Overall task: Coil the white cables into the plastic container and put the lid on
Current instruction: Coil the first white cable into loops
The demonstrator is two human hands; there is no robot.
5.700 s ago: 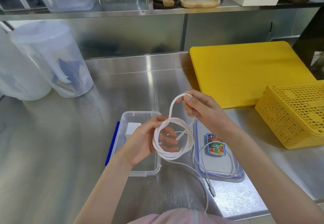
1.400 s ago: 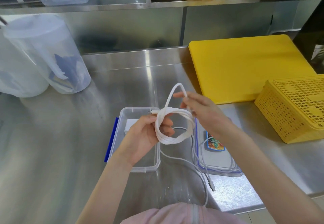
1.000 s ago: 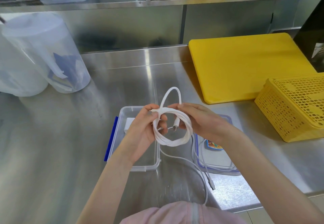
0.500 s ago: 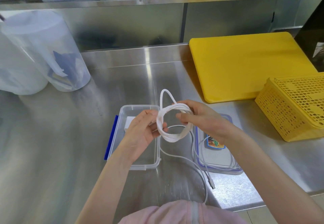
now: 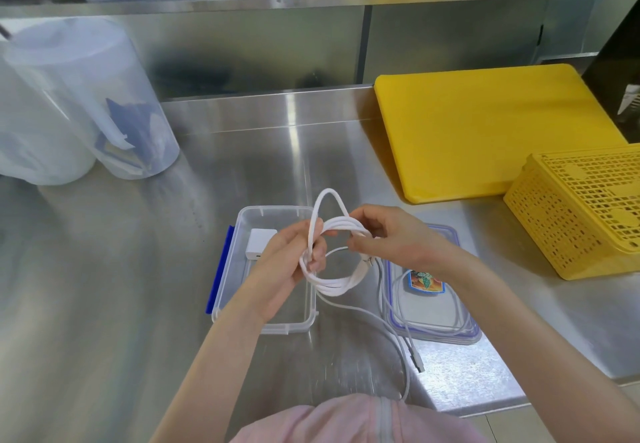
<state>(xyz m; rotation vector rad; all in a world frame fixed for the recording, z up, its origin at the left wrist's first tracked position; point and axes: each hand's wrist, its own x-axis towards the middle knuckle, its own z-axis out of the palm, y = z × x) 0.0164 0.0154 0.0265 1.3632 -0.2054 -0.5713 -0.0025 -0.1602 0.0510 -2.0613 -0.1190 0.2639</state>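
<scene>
White cable (image 5: pixel 337 283), wound into one coil, hangs above the counter (image 5: pixel 138 286) between two raised hands. Left hand (image 5: pixel 294 259) has its fingers curled round the coil's left side; right hand (image 5: pixel 388 234) pinches the top right. One open plastic container (image 5: pixel 294 328) holds one white charger block (image 5: pixel 259 243). One lid (image 5: pixel 433 335) lies just right, a second thinner cable (image 5: pixel 398 321) draped over it.
</scene>
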